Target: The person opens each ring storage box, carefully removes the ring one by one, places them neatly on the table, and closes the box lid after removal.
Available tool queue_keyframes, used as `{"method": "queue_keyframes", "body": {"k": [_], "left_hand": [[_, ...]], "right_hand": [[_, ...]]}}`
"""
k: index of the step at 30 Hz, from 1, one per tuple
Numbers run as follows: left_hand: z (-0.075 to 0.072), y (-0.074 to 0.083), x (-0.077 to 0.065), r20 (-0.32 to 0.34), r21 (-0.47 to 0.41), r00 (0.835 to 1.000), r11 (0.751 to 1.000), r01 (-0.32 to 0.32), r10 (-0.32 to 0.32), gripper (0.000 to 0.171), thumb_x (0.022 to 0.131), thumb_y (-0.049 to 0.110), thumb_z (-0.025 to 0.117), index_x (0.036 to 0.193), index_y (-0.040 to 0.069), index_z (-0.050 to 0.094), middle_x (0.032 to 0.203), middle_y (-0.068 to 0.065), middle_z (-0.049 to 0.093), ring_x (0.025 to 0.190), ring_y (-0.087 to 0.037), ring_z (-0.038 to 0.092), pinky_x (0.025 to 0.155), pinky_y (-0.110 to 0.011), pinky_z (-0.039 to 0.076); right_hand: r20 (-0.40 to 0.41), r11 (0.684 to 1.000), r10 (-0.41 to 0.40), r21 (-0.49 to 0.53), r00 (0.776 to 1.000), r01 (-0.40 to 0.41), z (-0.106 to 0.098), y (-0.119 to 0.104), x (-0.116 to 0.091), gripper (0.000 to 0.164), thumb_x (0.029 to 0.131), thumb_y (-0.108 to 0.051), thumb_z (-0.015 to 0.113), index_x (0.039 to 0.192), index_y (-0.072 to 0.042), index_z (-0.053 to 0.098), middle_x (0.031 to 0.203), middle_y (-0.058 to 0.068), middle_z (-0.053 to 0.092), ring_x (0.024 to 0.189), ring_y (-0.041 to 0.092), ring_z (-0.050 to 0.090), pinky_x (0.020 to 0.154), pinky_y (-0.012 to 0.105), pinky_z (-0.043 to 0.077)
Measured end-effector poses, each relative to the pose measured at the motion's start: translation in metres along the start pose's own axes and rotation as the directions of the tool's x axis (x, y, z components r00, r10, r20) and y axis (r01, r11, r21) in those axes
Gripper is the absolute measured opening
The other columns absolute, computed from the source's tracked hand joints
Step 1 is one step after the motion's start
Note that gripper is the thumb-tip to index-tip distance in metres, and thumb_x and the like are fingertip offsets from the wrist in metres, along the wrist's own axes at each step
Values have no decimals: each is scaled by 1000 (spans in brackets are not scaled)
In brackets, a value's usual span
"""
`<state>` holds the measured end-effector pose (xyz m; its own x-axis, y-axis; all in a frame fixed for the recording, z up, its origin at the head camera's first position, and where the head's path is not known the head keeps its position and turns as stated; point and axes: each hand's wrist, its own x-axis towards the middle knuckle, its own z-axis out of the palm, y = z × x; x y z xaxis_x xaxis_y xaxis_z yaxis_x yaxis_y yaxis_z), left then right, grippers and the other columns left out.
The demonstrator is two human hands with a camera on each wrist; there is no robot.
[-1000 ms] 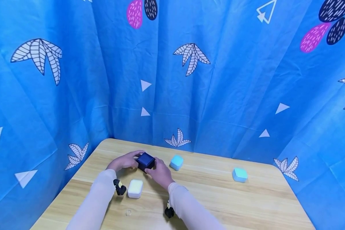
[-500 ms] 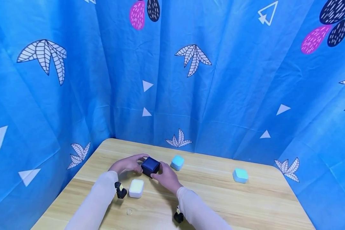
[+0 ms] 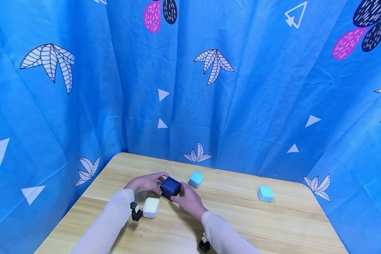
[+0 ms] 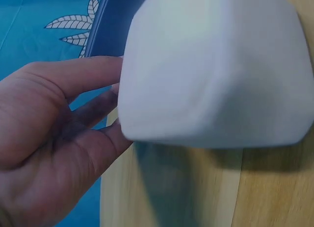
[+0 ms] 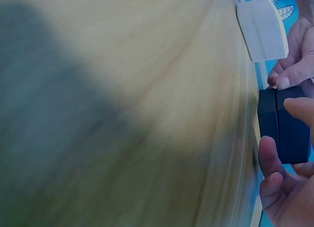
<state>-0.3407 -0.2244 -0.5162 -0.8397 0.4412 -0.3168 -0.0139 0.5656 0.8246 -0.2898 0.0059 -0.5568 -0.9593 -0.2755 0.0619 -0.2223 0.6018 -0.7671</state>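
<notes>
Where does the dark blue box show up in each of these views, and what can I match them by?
Head view: the dark blue box is slightly left of centre, in the lower half.
Left wrist view: the box is at upper left, partly hidden.
Right wrist view: the box is at the right edge, near mid-height.
Shared landmark: the white box.

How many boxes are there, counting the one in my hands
4: the dark box, held; the white box, nearer you and left of it; the blue box, to its right; the teal box, farthest right. Others could be hidden from view.
</notes>
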Motion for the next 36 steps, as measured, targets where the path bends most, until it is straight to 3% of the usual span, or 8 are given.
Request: {"method": "queue_keyframes", "body": {"k": [6,14,24,32,36], "left_hand": [[6,8,0,17,50,1000,999,10,-11,79,74,-8,77,140,29,53,144,-15,52,129,-38,50,112,-63,32],[18,18,3,53,80,999,997,-4,0,77,75,-5,78,137,34,55,143,-10,53,123,-35,53,111,-64,32],[30,28,2,93,117,995,992,-48,38,78,72,-8,76,133,38,57,141,-7,55,117,-30,53,108,-59,35],[36,33,-2,66,132,997,990,-55,46,77,70,-9,74,134,32,58,138,-8,58,115,-31,54,107,-60,35],[43,41,-11,-1,180,998,981,-66,68,77,73,-8,73,143,17,53,136,-12,59,109,-28,59,101,-54,44]], "right_hand": [[-18,999,22,-47,1000,-23,-4,4,-8,64,83,-42,80,136,-13,58,119,5,70,97,18,67,81,39,56],[-62,991,3,-136,998,-11,-11,8,-22,58,80,-44,81,124,-11,63,99,2,70,67,9,54,57,27,44],[-130,971,-1,-236,992,-30,-11,8,-39,60,78,-47,82,119,-8,63,88,0,68,65,7,54,57,29,44],[-164,964,-4,-262,986,-40,-12,7,-44,58,78,-49,82,115,-9,64,85,-1,67,64,8,54,56,31,43],[-179,965,-3,-258,984,-44,-11,8,-45,59,77,-50,82,116,-9,64,83,-3,66,62,7,53,56,31,43]]}}
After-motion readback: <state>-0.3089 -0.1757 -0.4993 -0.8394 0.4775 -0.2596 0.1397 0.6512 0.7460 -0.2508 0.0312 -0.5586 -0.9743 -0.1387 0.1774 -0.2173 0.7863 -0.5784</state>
